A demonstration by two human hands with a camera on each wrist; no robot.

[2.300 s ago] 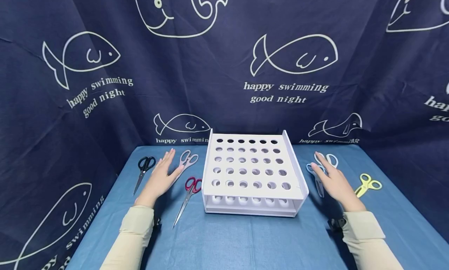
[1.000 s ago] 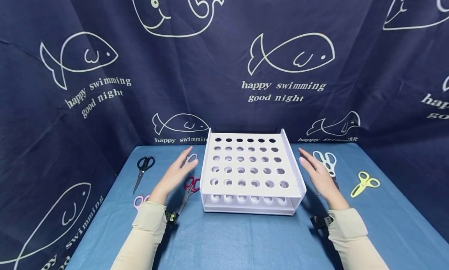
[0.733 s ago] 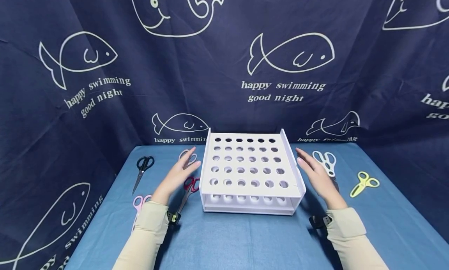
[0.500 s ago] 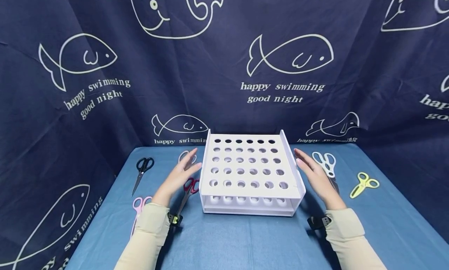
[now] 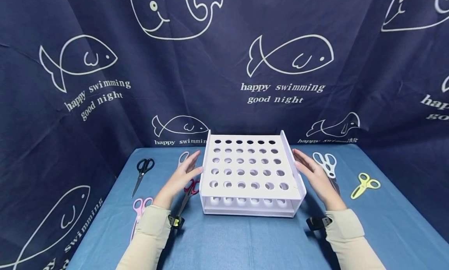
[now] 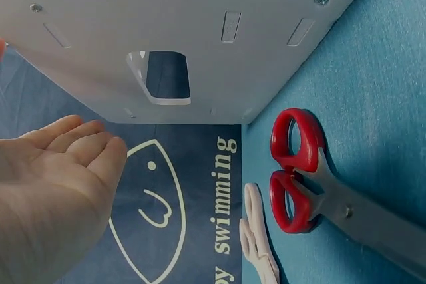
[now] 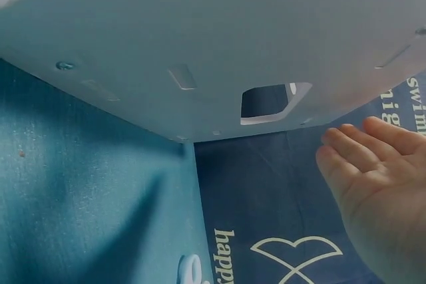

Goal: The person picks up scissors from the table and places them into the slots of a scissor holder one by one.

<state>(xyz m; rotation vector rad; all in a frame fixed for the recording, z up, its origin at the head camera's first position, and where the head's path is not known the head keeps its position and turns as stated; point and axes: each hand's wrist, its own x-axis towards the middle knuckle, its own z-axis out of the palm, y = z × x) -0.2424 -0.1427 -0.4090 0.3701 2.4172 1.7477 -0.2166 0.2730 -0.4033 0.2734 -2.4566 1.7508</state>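
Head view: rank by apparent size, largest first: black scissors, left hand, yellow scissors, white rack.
1. White rack
2. Left hand
3. Black scissors and yellow scissors: too alike to rank; the black pair looks slimmer, the yellow stubbier.

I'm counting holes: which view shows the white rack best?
The head view: it shows the white rack from above, top holes unobstructed. The left wrist view shows mainly one side wall with a cutout; the right wrist view, mainly the opposite wall, with another.
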